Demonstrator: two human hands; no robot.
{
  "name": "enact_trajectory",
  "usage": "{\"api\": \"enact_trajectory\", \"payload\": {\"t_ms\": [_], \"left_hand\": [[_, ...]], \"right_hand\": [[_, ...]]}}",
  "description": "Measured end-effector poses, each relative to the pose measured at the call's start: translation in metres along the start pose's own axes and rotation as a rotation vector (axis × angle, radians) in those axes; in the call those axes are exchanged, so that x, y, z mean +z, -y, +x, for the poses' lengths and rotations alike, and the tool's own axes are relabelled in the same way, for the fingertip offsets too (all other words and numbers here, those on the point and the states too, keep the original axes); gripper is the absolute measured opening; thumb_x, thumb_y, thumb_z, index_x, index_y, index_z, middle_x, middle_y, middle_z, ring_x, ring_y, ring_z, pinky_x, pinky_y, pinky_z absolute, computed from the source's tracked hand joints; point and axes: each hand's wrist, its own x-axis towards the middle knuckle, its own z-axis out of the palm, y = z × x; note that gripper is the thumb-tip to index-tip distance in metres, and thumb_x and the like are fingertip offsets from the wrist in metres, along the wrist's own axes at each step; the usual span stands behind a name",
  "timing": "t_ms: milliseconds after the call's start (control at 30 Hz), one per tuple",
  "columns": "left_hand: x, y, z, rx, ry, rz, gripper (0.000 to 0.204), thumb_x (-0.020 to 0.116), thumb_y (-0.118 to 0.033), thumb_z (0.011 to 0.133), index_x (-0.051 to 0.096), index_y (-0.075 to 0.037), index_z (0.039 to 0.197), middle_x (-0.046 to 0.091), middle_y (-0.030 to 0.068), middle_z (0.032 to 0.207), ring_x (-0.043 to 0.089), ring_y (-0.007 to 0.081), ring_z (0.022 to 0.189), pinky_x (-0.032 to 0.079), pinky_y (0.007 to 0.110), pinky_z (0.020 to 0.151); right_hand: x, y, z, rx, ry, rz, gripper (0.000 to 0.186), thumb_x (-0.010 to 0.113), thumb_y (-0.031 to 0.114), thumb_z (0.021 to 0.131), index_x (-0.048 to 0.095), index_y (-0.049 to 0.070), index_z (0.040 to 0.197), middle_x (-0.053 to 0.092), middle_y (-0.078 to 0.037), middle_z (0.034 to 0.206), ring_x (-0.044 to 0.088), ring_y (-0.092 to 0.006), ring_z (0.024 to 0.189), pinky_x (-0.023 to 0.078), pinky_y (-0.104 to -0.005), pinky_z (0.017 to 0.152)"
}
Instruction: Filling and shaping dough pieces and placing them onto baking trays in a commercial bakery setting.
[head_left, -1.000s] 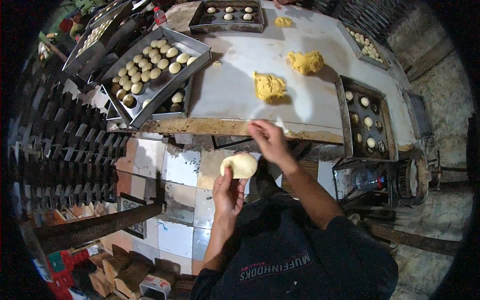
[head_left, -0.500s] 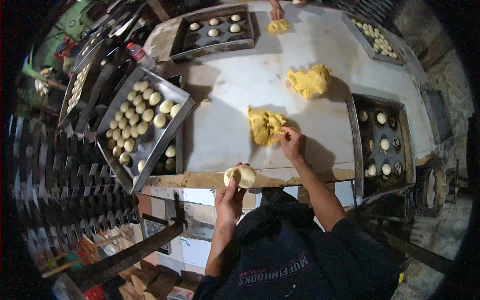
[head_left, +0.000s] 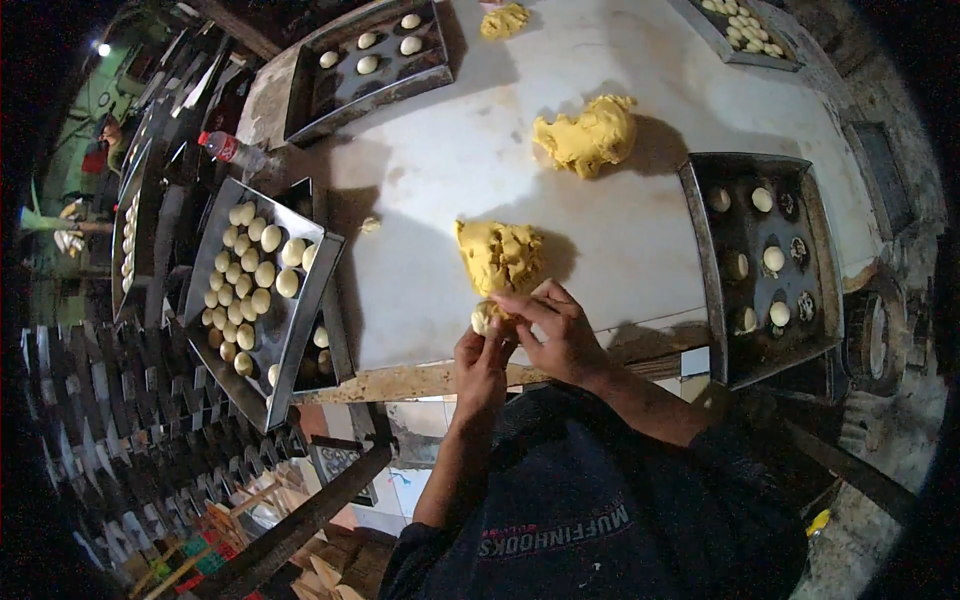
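Near the table's front edge, my left hand [head_left: 478, 365] holds a small piece of pale dough [head_left: 483, 318] between closed fingers. My right hand [head_left: 555, 335] is closed over the same piece from the right, fingers pressed on it where some yellow paste shows; exactly what its fingertips pinch is partly hidden. Just beyond both hands sits a lumpy mound of yellow paste [head_left: 498, 255]. A second, larger yellow mound [head_left: 585, 138] lies farther back on the pale tabletop [head_left: 400, 285].
Metal trays of pale dough balls stand at left [head_left: 330, 265], back [head_left: 370, 92], right [head_left: 697, 255] and far right back [head_left: 790, 62]. A small yellow lump [head_left: 502, 22] lies at the far edge. A plastic bottle [head_left: 228, 148] and wooden racks are on the left.
My right hand went out to the near yellow mound and came back to the dough in my left hand, which moved up and right. The view shifted; a co-worker's hand left the far edge.
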Motion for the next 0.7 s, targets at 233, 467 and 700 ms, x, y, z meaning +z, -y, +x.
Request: {"api": "enact_trajectory", "payload": {"t_ms": [233,467,700], "left_hand": [[0.003,-0.022,-0.032,0.299,0.107,-0.143,0.045,0.047,-0.008,0.097,0.037,0.003,0.14,0.046,0.018,0.139,0.047,0.0255,0.127,0.037,0.039,0.108],[-0.031,-0.02,-0.114,0.87,-0.09,0.757,0.062,0.05,-0.005,0.093,0.019,0.005,0.145,0.034,0.0242,0.143,0.03,0.0359,0.137,0.023,0.045,0.112],[-0.109,-0.028,-0.237,0.874,0.007,-0.076,0.089,0.07,-0.045,0.084,0.029,0.011,0.14,0.039,0.0206,0.142,0.048,0.0261,0.123,0.036,0.04,0.106]], "right_hand": [[0.011,0.007,-0.012,0.419,0.01,0.96,0.032,0.071,0.019,0.085,0.065,-0.008,0.1,0.062,-0.015,0.103,0.067,-0.019,0.088,0.057,-0.0277,0.069],[0.023,0.142,-0.024,-0.275,-0.185,0.092,0.03,0.072,0.015,0.082,0.063,-0.007,0.1,0.058,-0.013,0.102,0.066,-0.0262,0.08,0.055,-0.0336,0.066],[0.063,0.233,-0.089,-0.615,-0.1,0.27,0.027,0.077,0.009,0.075,0.069,0.0,0.099,0.064,-0.01,0.1,0.064,-0.0236,0.082,0.053,-0.0329,0.068]]}}
